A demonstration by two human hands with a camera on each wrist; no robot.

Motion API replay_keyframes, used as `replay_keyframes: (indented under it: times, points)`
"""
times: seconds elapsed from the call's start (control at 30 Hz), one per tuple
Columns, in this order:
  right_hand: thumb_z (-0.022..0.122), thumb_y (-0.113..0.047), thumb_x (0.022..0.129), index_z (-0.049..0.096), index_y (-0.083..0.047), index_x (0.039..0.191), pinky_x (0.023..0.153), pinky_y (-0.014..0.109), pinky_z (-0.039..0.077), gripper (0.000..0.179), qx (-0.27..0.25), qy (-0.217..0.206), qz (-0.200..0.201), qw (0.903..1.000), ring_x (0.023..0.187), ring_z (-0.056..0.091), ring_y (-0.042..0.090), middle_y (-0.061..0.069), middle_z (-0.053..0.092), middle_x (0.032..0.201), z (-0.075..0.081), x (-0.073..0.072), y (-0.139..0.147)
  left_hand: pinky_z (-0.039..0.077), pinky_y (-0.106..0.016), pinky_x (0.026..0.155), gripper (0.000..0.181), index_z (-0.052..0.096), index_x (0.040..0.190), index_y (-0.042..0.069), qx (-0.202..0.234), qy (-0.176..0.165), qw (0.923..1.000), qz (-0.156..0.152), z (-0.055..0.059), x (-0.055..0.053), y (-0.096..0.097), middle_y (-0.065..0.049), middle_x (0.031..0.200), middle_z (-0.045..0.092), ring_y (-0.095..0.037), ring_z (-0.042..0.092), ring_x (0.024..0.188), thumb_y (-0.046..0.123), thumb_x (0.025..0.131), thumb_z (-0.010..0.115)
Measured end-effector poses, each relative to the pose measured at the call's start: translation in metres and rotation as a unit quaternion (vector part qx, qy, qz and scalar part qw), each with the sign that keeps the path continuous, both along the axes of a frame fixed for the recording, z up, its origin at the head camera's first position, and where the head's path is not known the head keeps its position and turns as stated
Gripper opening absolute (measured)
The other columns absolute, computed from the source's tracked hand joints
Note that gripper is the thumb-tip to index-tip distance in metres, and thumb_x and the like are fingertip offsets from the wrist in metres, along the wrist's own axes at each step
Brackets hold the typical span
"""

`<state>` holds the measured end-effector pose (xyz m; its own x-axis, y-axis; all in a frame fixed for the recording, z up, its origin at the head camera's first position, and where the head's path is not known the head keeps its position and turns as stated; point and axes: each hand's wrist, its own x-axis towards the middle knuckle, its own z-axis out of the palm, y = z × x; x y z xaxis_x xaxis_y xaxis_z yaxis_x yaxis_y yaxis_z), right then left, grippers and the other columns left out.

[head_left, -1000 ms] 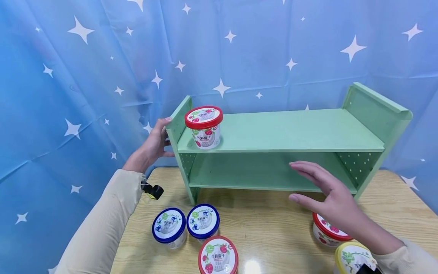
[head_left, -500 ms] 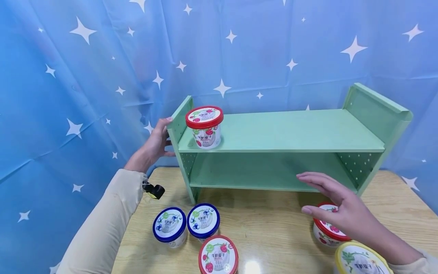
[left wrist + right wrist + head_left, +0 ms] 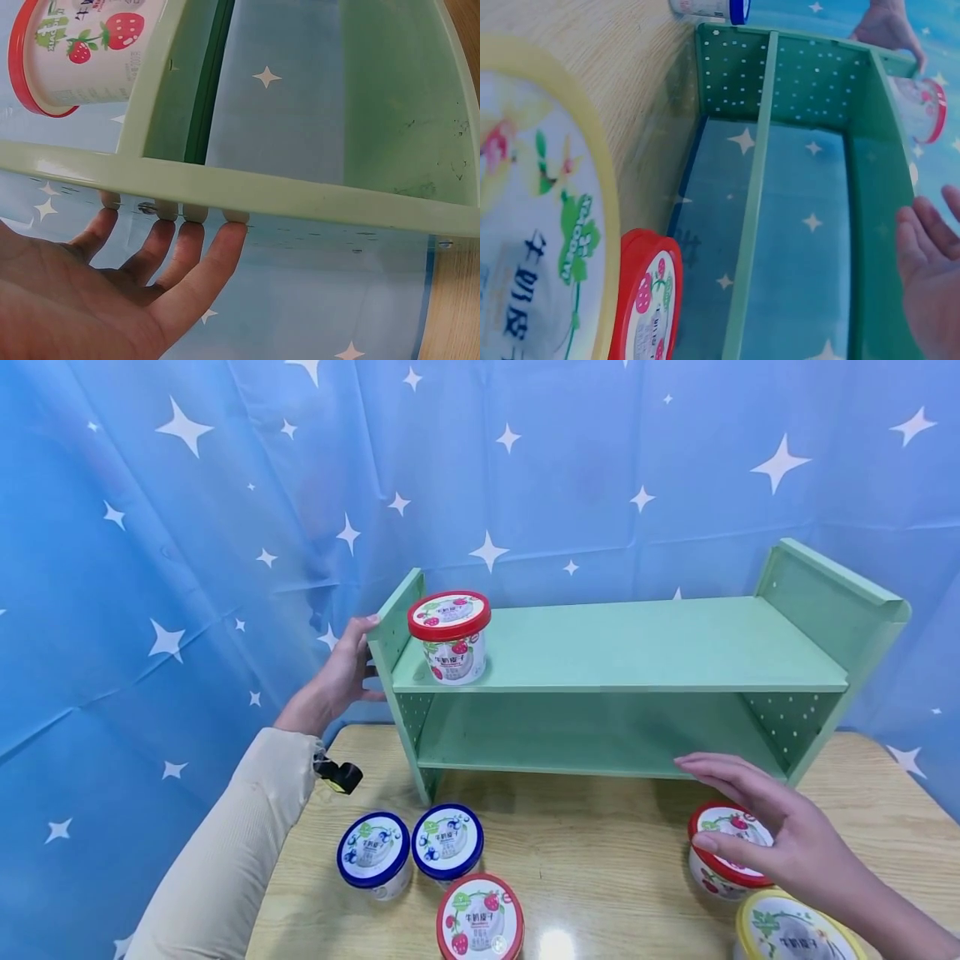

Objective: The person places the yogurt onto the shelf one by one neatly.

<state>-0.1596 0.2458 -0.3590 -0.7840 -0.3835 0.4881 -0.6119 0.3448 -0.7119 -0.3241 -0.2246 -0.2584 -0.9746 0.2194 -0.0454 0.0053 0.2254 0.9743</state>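
Observation:
My left hand (image 3: 333, 672) rests at the outer side of the green shelf (image 3: 637, 643), several fingertips touching its left panel in the left wrist view. On the top board beside that panel stands a strawberry tub with a red lid (image 3: 450, 639). My right hand (image 3: 787, 835), fingers extended and thumb apart, hovers above the table in front of the shelf. It holds nothing. Partly behind it is another red-lidded strawberry tub (image 3: 716, 864); a yellow-lidded tub (image 3: 795, 935) stands nearer, cut off by the frame's bottom edge.
Two blue-lidded blueberry tubs (image 3: 373, 850) stand on the wooden table (image 3: 585, 852) at the shelf's front left. Another red-lidded tub (image 3: 480, 918) is just in front of them. A blue star-printed curtain (image 3: 570, 468) hangs behind the shelf.
My right hand has moved right and down, away from the shelf's middle, to in front of the right red-lidded tub. The left hand keeps its place on the shelf panel.

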Motion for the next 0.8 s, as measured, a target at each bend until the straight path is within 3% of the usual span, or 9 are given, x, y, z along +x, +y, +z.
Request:
replay_keyframes:
  times: [0.2,0.47,0.8]
  points:
    - [0.071,0.022,0.075,0.047,0.005,0.139,0.098,0.014,0.038,0.071,-0.013,0.01,0.024,0.9996,0.129,0.046,0.013,0.015,0.046,0.14,-0.003,-0.001,0.008,0.043,-0.059,0.089,0.078,0.035,0.147,0.017,-0.001,0.001,1.0,-0.002,-0.001,0.0,-0.002,-0.016,0.139,0.039,-0.038,0.04,0.122,0.07,0.09,0.033]
    - [0.072,0.019,0.076,0.048,0.003,0.139,0.097,0.012,0.037,0.069,0.008,-0.013,-0.021,0.9997,0.13,0.042,0.008,0.011,0.047,0.14,-0.007,0.008,0.019,0.045,-0.058,0.089,0.078,0.035,0.149,0.02,-0.012,0.005,0.9999,0.0,-0.001,0.002,0.0,-0.014,0.139,0.04,-0.037,0.04,0.123,0.072,0.091,0.032]
    - [0.077,0.016,0.073,0.05,-0.003,0.139,0.094,0.009,0.037,0.074,0.034,-0.008,-0.048,0.9982,0.127,0.042,0.007,0.008,0.048,0.139,-0.018,0.014,0.032,0.045,-0.058,0.089,0.079,0.037,0.146,0.018,-0.012,0.003,0.9999,0.003,0.0,0.0,-0.001,-0.014,0.139,0.04,-0.037,0.04,0.123,0.073,0.089,0.034]
